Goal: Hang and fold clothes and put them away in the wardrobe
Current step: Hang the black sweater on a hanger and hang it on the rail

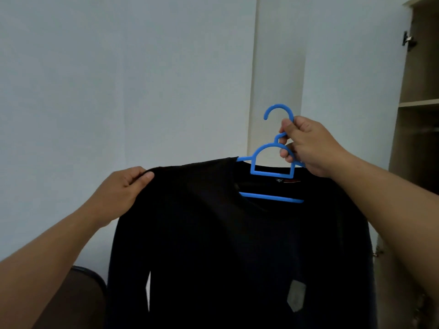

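Two hands hold one garment up in the air in the head view, in front of a pale wall, and nothing carries it but the hands. The right hand [306, 146] is curled round the neck of the blue hanger [273, 162], thumb and fingers closed on the stem just under the hook, so the hook stays free above the fist; that grip seems chosen so the hook can later go over a rail. The left hand [123, 188] pinches the shoulder seam of the black top [213, 245] between thumb and bent fingers, apparently to draw the cloth out over the hanger's arm on that side and settle it square.

The top is dark, long-sleeved and matte, hanging straight down from the hanger with one sleeve falling along its left edge. The hanger's lower bar shows through the neck opening, below a small label; the shoulder on the right is hidden behind the wrist. A grey patch sits low on the front.

The wardrobe [420, 103] stands open at the right edge of the view, a shelf visible, near the right arm. I judge the hanging step nearly done and the putting away not yet begun.
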